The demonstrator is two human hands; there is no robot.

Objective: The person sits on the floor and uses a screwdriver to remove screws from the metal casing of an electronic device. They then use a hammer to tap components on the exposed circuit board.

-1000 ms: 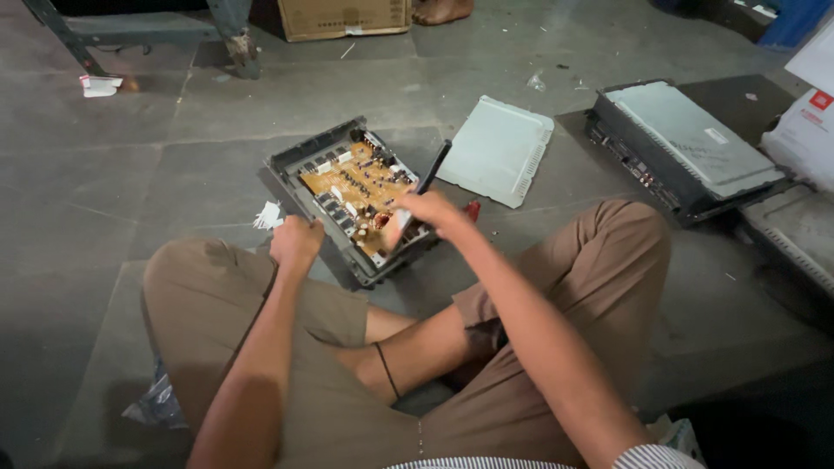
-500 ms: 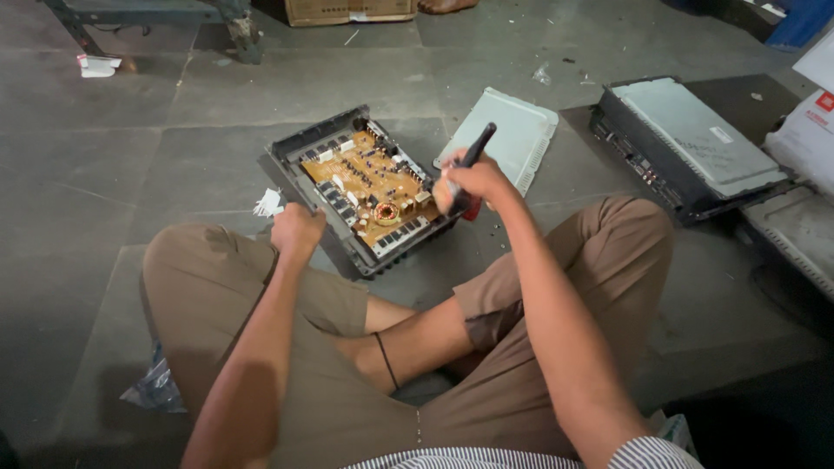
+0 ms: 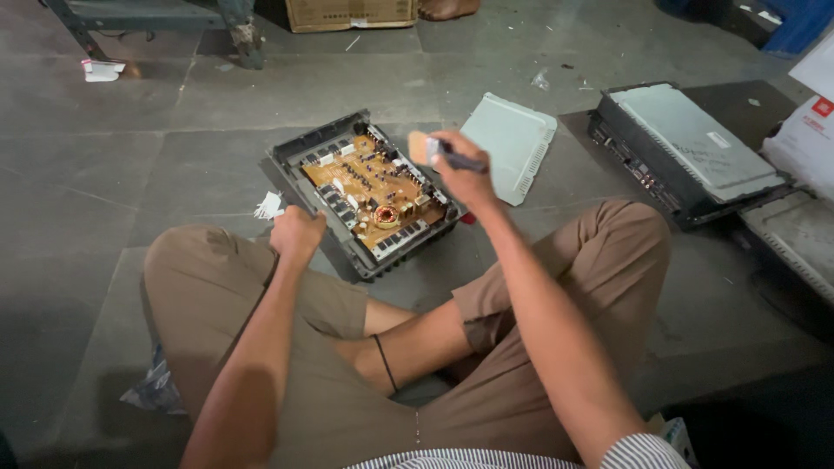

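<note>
Here, the left hand (image 3: 296,234) curls shut on the near-left rim of the opened device (image 3: 365,193), which lies on the floor just beyond the crossed legs. Its metal case looks rigid and fairly heavy, best held by the rim; the bare circuit board (image 3: 372,186) inside looks fragile. Beyond, the right hand (image 3: 460,168) hovers raised, clenched around a dark-handled brush (image 3: 443,152) over the far-right edge.

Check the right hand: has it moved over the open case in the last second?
Yes. The right hand, gripping a dark-handled brush, lifted from the circuit board's near end toward the open case's far-right edge.
</note>
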